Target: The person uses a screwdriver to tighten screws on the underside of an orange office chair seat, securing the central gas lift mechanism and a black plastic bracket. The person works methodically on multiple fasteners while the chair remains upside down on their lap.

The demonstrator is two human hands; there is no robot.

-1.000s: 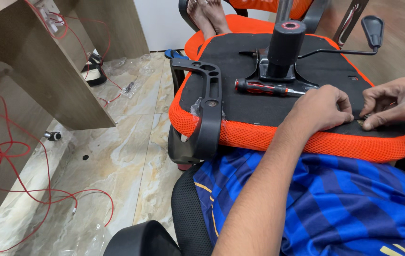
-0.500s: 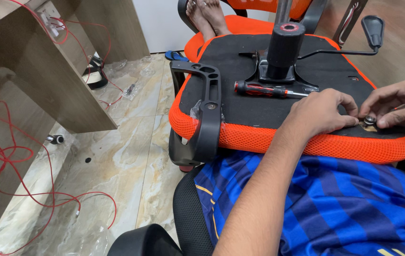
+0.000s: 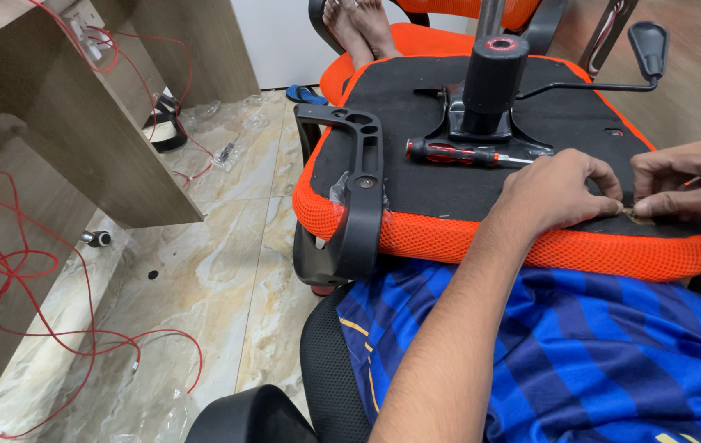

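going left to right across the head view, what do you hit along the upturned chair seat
black armrest → red-and-black screwdriver → left hand → small fastener pinched between both hands → right hand

Small brownish metal fitting, mostly hidden, lying flat on the black underside of an upturned orange mesh chair seat, close to the seat's near right edge, pinched between fingertips of both hands
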